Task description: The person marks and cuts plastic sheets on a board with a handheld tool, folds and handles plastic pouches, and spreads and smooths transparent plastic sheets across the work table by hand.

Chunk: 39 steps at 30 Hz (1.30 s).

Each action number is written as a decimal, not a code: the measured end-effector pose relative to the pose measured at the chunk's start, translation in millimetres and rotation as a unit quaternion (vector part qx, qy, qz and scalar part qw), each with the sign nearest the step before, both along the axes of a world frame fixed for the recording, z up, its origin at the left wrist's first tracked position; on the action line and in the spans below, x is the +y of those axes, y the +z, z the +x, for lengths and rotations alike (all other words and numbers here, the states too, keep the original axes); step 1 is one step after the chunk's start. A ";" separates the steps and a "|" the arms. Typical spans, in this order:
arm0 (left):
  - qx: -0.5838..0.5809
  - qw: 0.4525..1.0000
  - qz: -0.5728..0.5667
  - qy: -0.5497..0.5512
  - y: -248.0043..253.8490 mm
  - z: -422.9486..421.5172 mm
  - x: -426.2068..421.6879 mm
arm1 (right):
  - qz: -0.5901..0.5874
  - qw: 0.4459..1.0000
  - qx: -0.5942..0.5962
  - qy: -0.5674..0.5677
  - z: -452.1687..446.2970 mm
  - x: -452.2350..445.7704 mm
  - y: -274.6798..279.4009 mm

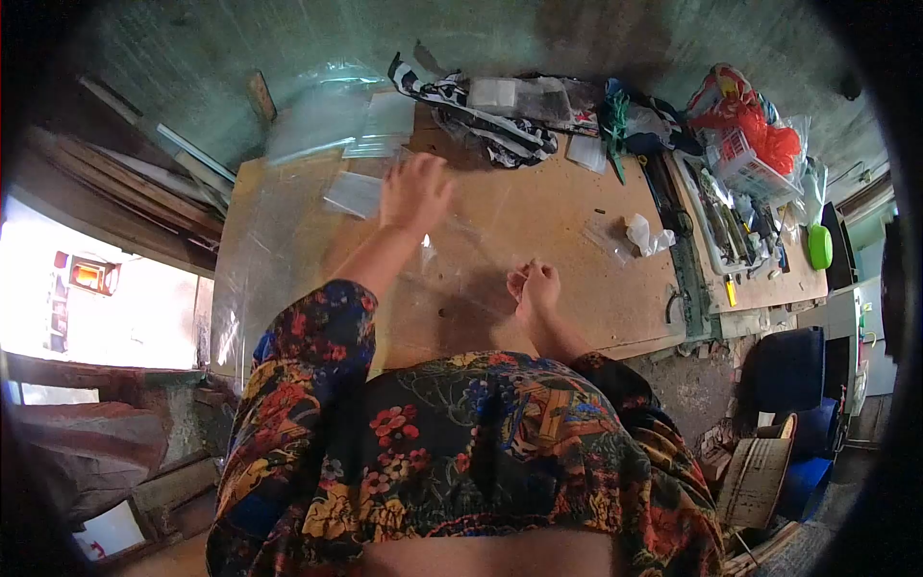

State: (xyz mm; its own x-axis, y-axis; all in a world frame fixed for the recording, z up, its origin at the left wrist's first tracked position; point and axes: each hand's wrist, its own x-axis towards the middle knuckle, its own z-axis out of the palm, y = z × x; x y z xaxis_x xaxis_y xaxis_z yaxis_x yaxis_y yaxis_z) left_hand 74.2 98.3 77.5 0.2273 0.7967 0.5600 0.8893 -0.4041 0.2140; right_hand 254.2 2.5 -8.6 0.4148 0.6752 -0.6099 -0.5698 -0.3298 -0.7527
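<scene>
Fingers loosely spread, a person's left hand (417, 197) is beside a plastic packet (352, 194) near the bench's (567, 216) far left corner; the right hand (536, 288) curls, contents unclear. A brushing floral cuff (348, 300) could drag the packet askew.

The only view looks out from the wearer's head, facing forward and steeply down past the patterned garment (471, 442) at the bottom edge to the wooden tabletop (577, 212) in the middle and the wall (596, 38) along the top. It sits within arm's length of the left hand (415, 195) and right hand (536, 287), while its wide, round field bends toward dark corners, reaching a bright opening (144, 313) at far left.
</scene>
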 end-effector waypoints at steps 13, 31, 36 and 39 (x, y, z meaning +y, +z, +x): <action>0.232 0.918 -0.274 -0.167 -82.6 -11.1 -112.9 | 0.072 0.991 0.065 -0.091 38.8 -20.6 -22.7; 0.206 0.926 -0.315 -0.031 -84.6 -47.7 -122.5 | 0.215 0.478 -0.734 0.431 42.2 -17.2 -20.6; 0.205 0.934 -0.291 -0.041 -77.3 -33.4 -124.9 | 0.113 0.527 -0.697 0.473 105.3 -10.4 -2.6; 0.227 0.924 -0.300 -0.076 -79.9 -40.5 -116.6 | 0.055 0.498 -0.781 0.374 157.1 11.9 -16.8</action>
State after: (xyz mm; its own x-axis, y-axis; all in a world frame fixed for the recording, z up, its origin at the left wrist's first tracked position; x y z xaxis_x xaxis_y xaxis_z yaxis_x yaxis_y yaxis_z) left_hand 33.8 -18.3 -2.4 0.4658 0.8718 -0.1518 0.8847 -0.4623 0.0596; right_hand 411.3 14.4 -25.4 -0.0673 0.9906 0.1191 0.9890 0.0820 -0.1227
